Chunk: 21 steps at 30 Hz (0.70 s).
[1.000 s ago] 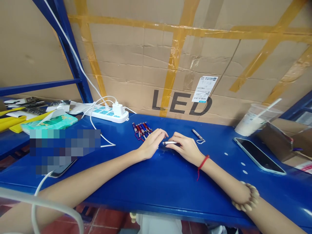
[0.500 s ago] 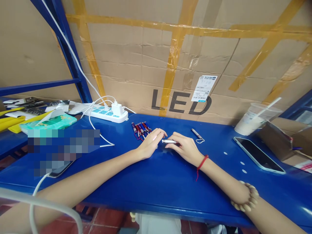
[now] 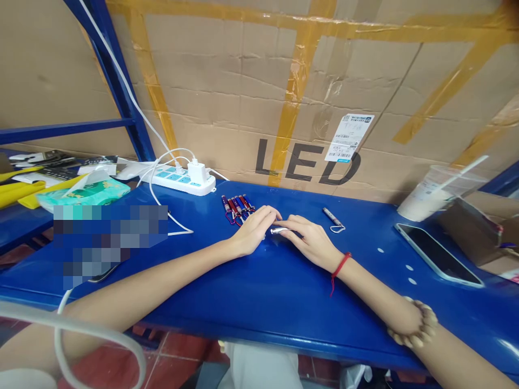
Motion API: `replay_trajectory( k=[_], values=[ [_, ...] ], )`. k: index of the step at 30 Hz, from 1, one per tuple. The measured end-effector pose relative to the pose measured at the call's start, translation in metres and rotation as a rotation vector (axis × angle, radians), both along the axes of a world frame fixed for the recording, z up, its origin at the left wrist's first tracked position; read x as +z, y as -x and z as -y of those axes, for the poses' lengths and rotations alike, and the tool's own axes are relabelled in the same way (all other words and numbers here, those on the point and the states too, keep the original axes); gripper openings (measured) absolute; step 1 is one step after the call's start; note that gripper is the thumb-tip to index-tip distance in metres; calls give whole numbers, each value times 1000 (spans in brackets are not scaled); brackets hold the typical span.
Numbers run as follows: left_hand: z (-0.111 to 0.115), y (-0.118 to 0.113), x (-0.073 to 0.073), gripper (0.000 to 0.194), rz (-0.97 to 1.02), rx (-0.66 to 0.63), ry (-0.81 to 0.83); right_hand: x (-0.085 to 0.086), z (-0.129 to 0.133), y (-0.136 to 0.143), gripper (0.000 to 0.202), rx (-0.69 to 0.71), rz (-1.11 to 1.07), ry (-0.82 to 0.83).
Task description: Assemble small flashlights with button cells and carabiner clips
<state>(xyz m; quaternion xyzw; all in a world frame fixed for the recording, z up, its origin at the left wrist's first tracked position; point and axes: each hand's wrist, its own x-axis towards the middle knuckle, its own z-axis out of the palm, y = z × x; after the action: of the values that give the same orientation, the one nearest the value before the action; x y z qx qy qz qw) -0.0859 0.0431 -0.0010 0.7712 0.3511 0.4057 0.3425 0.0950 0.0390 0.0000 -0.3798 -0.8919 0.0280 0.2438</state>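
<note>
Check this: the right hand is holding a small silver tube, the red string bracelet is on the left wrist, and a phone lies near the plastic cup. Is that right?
Not quite: the head view shows the red string bracelet on the right wrist, not the left. The right hand is holding a small silver tube, and a phone lies near the plastic cup.

We have a plain, glossy blue tabletop (image 3: 251,297) as our landmark. Behind the tabletop, our cardboard (image 3: 203,108) is brown, crossed by bands of amber tape (image 3: 298,75) and printed with black letters (image 3: 302,163). At the tabletop's back left, our power strip (image 3: 178,181) is white with light-blue socket panels. On the tabletop's back middle, our penlights (image 3: 238,205) are purple, red and blue. Below the tabletop's front edge, our floor tiles (image 3: 178,362) are red with pale lines.
</note>
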Motion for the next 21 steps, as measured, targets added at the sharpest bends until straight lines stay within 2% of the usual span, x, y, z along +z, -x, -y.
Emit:
replay_trajectory(
  k=[6,10,17,21],
  values=[
    [1,0,0,30,2,-2,6,-3,-3,-2,46,71,-52,-20],
    [0,0,-1,30,2,2,13,-3,-4,-3,48,109,-132,55],
    [0,1,-1,31,2,-6,17,-1,-3,-2,49,102,-172,110],
    [0,0,-1,30,-4,-2,5,-3,-3,-2,42,74,-147,98]
  ],
)
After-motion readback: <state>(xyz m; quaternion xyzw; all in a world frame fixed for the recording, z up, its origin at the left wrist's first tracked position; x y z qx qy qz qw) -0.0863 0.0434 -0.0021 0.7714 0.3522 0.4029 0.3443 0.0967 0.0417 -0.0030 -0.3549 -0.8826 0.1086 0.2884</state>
